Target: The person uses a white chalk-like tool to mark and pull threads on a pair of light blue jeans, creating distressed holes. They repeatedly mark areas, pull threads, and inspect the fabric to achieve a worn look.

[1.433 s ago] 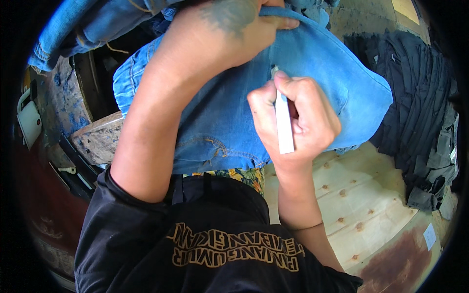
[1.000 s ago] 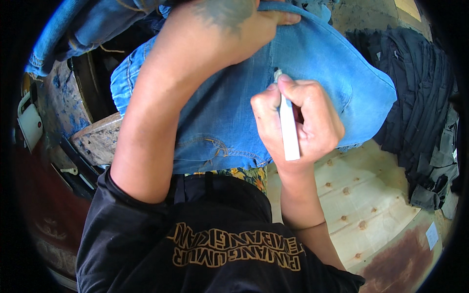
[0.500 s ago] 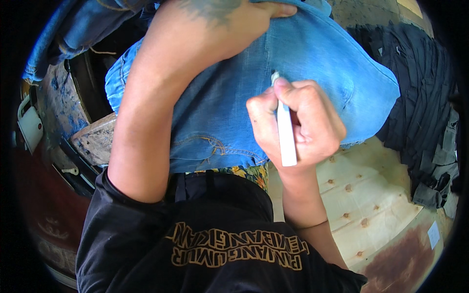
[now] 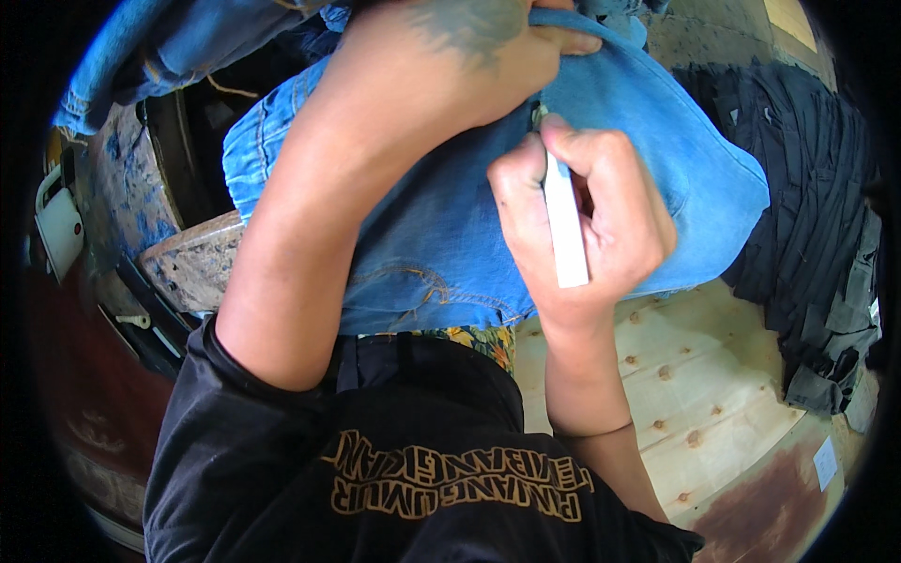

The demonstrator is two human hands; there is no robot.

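A pair of light blue jeans lies spread over my lap, with orange stitching near its lower edge. My left hand is closed on the denim at the upper edge, its thumb side toward the right; most of its fingers are hidden. My right hand grips a slim, flat white-handled tool. Its tip meets the denim close to a seam, just below my left hand. The tip is small and partly covered by my fingers, so its kind cannot be made out.
Darker jeans are heaped at the upper left, beside a worn, blue-stained board. A pile of black fabric strips lies on the right. Pale knotted plywood spreads out at the lower right.
Both hands have shifted slightly up and right in the view. The white-handled tool has moved up along the denim, closer to my left hand.
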